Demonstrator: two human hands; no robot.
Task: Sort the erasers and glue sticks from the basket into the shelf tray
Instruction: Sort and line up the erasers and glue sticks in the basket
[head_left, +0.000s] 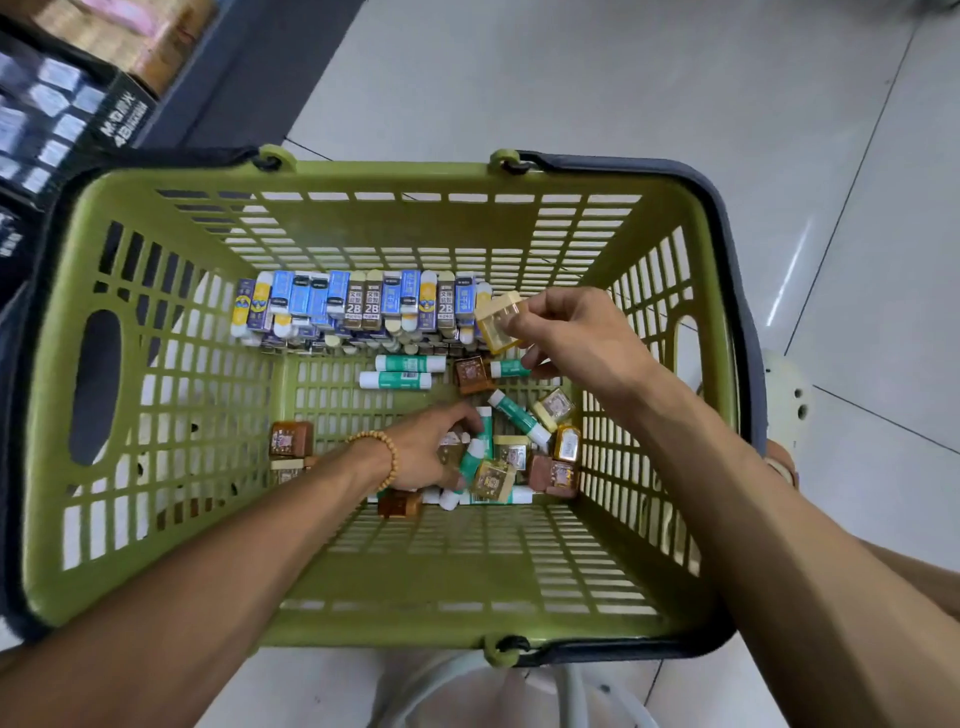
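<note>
Both my hands are inside a green plastic basket (171, 395). My right hand (566, 332) pinches a pale yellow eraser (500, 321) lifted above the basket floor, and its lower fingers curl round a green and white glue stick (508, 368). My left hand (426, 452), with a bead bracelet at the wrist, reaches into a heap of glue sticks (519, 418) and small brown and yellow wrapped erasers (563, 475); its fingers close on a glue stick (472, 457). Several boxed erasers (353, 306) stand in rows along the far wall. Two more glue sticks (402, 371) lie on the floor.
The basket has dark handles (727, 208) folded down and rests over a pale tiled floor (675, 78). A shelf with boxed goods (62, 104) runs along the upper left. A light shoe (787, 400) shows at the right.
</note>
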